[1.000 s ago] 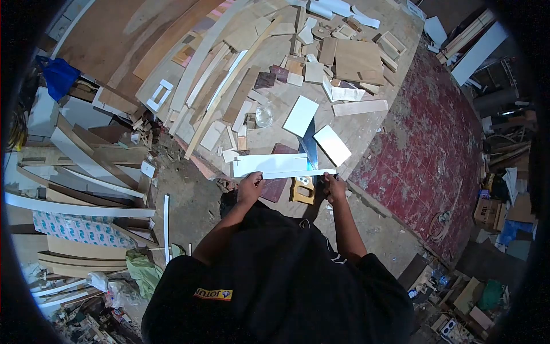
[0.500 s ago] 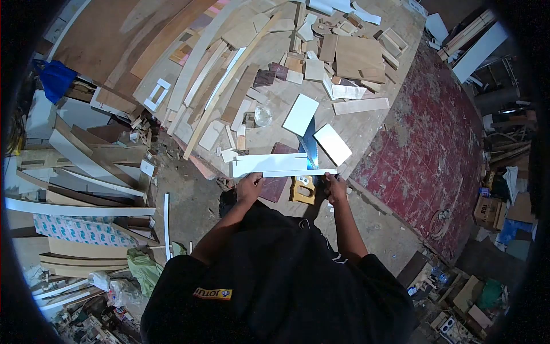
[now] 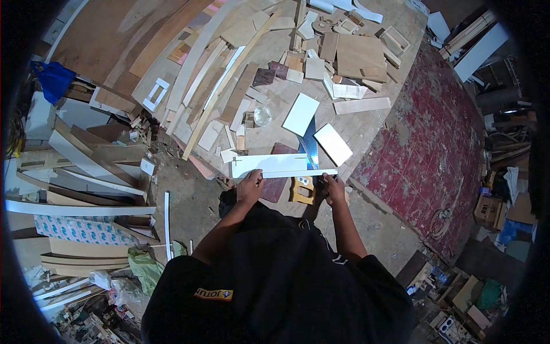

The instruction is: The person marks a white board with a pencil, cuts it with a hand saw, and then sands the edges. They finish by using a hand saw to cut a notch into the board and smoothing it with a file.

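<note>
Bench [image 3: 358, 129], under the handsaw [image 3: 310, 148] and strewn with timber offcuts [image 3: 314, 69] beyond it. Far past the handsaw, toward its right: brown rectangular sheet [image 3: 350, 56]. Handsaw with blade pointing away, yellow handle [image 3: 294, 190] at the near end. Just left of the blade: oblong white board [image 3: 269, 163], marked with dark lines near both ends, partly over a dark reddish board [image 3: 276, 191]. White panel [image 3: 301, 114] over the blade's far end; second white panel [image 3: 333, 145] just right of the blade. Across the handsaw, between blade and handle: narrow white strip [image 3: 298, 173]. Left of the handsaw: left hand [image 3: 250, 188], fingers pinching the strip's left end. Right of the handsaw: right hand [image 3: 334, 189], fingers pinching near the strip's right end. Beyond the handle, to its left: small clear round container [image 3: 263, 116].
</note>
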`<state>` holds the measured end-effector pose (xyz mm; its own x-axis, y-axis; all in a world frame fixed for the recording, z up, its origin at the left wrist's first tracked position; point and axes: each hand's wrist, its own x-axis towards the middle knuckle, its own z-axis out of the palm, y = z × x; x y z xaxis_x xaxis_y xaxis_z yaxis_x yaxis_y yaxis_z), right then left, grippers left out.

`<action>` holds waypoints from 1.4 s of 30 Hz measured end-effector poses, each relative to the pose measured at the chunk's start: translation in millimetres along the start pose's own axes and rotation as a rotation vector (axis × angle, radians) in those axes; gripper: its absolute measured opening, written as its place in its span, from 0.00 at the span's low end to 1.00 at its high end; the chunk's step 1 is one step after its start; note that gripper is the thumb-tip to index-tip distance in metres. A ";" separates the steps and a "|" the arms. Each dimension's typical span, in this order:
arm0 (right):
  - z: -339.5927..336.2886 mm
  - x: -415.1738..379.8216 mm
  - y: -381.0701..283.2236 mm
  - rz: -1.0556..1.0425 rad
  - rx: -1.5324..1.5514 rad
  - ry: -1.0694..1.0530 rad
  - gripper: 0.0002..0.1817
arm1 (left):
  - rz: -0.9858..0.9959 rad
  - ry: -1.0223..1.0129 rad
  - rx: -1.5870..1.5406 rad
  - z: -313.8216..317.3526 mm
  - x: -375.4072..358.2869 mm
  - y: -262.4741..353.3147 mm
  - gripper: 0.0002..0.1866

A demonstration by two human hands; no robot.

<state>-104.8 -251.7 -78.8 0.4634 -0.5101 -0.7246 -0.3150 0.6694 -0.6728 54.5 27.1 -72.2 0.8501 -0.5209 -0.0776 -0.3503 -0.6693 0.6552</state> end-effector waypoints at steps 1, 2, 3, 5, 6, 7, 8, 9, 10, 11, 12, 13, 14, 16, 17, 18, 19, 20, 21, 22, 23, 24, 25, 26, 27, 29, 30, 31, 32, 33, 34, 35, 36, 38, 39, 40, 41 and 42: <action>1.0 0.4 1.4 -0.031 0.012 -0.002 0.11 | -0.001 0.000 0.000 0.9 1.0 -1.4 0.18; 1.5 1.1 2.2 -0.063 0.024 -0.004 0.11 | -0.010 -0.017 0.006 1.5 2.2 -3.1 0.17; 0.1 2.9 3.5 -0.062 0.023 -0.004 0.11 | -0.018 -0.035 0.012 2.8 2.6 -5.0 0.16; -3.3 6.8 5.8 -0.043 0.014 -0.002 0.11 | -0.010 -0.016 0.009 6.0 1.8 -8.1 0.16; -3.2 6.6 5.7 -0.042 0.014 -0.002 0.11 | 0.000 0.004 0.006 6.2 1.7 -8.4 0.15; -3.2 6.0 5.7 -0.039 0.017 0.006 0.11 | -0.002 0.004 0.006 6.3 1.7 -8.7 0.15; -3.5 5.4 5.8 -0.036 0.020 0.013 0.11 | -0.001 0.012 -0.007 6.7 1.6 -9.1 0.15; -2.8 3.1 4.2 -0.035 0.019 0.013 0.11 | -0.001 0.020 -0.019 6.7 1.6 -9.0 0.14; -2.0 0.5 2.7 -0.027 0.026 0.009 0.11 | -0.003 0.020 -0.020 6.8 1.4 -8.8 0.14; -0.4 -0.8 0.9 -0.020 0.032 0.004 0.10 | -0.014 0.015 -0.029 7.2 2.2 -8.6 0.14; -0.1 -0.6 1.0 -0.020 0.032 0.004 0.10 | -0.025 0.009 -0.038 6.9 2.6 -7.8 0.13; -0.1 -0.4 1.0 -0.017 0.028 0.007 0.10 | -0.025 0.008 -0.039 6.6 3.0 -7.0 0.13; -0.1 -0.2 1.1 -0.013 0.023 0.011 0.10 | -0.044 -0.001 -0.048 6.2 3.2 -6.3 0.14; 0.2 0.6 1.5 -0.026 0.025 0.012 0.10 | -0.064 -0.011 -0.059 4.1 3.3 -4.5 0.14; 0.3 0.8 1.8 -0.038 0.027 0.013 0.09 | -0.020 0.001 -0.017 2.7 3.0 -4.0 0.16; -0.5 1.7 2.3 -0.038 0.025 0.014 0.09 | 0.024 0.013 0.023 2.4 2.8 -4.4 0.17; -1.7 2.6 2.4 -0.037 0.009 0.018 0.09 | 0.023 0.012 0.022 2.5 2.8 -4.5 0.17; -2.4 3.6 2.8 -0.036 -0.007 0.022 0.09 | 0.007 -0.010 0.032 2.5 3.2 -4.7 0.18; -2.6 4.5 3.7 -0.036 -0.009 0.023 0.09 | -0.010 -0.032 0.042 3.1 3.4 -5.5 0.19; -2.5 5.4 4.9 -0.028 0.010 0.023 0.09 | -0.011 -0.032 0.040 3.5 3.5 -6.3 0.19; -2.8 6.3 5.8 -0.021 0.030 0.023 0.09 | 0.003 -0.023 0.031 3.7 3.5 -7.0 0.18; -3.0 6.9 5.7 -0.021 0.029 0.024 0.09 | 0.018 -0.015 0.022 3.8 3.6 -7.4 0.18; -3.5 7.5 5.5 -0.014 0.022 0.027 0.09 | 0.019 -0.015 0.021 3.9 3.7 -7.7 0.18; -3.7 8.1 5.3 -0.006 0.016 0.031 0.09 | 0.028 -0.015 0.017 3.7 3.9 -8.2 0.18; -3.6 8.7 5.0 -0.007 0.016 0.031 0.09 | 0.038 -0.015 0.014 3.6 4.1 -8.5 0.18; -2.7 9.8 4.8 -0.015 -0.008 0.028 0.09 | 0.046 -0.018 0.021 3.4 4.6 -9.0 0.17; -2.9 10.2 5.1 -0.015 -0.006 0.029 0.09 | 0.053 -0.020 0.026 3.3 5.0 -9.3 0.17; -3.6 10.2 5.4 -0.031 -0.016 0.024 0.09 | 0.055 -0.021 0.027 3.2 5.6 -9.9 0.17; -3.9 10.6 6.2 -0.047 -0.027 0.018 0.09 | 0.077 -0.022 0.056 3.0 6.2 -11.0 0.17; -4.0 11.1 7.2 -0.047 -0.026 0.019 0.09 | 0.099 -0.022 0.085 2.6 6.5 -11.5 0.16; -3.9 11.7 8.4 -0.059 -0.017 0.018 0.09 | 0.100 -0.023 0.086 2.4 6.5 -11.7 0.16; -4.0 12.3 9.3 -0.070 -0.009 0.017 0.09 | 0.120 -0.013 0.111 2.4 6.6 -11.8 0.16; -4.3 12.4 9.6 -0.070 -0.008 0.018 0.09 | 0.141 -0.003 0.135 2.5 6.8 -12.0 0.15; -4.8 12.8 10.0 -0.077 -0.025 0.016 0.08 | 0.148 -0.008 0.135 2.5 7.6 -12.8 0.15; -3.4 11.4 8.5 -0.077 -0.025 0.017 0.08 | 0.155 -0.012 0.135 4.3 7.7 -15.8 0.15; -2.1 9.8 7.0 -0.074 -0.020 0.014 0.08 | 0.155 -0.013 0.135 5.9 7.8 -19.0 0.15; -0.7 8.3 5.5 -0.072 -0.015 0.012 0.09 | 0.166 -0.018 0.146 7.4 8.2 -22.2 0.15; -2.0 9.7 5.9 -0.072 -0.014 0.013 0.09 | 0.177 -0.023 0.156 6.3 9.4 -21.3 0.14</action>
<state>-103.8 -253.8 -90.1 0.4748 -0.5633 -0.6762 -0.2933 0.6231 -0.7251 67.4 33.1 -91.6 0.7618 -0.6478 0.0099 -0.5509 -0.6397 0.5360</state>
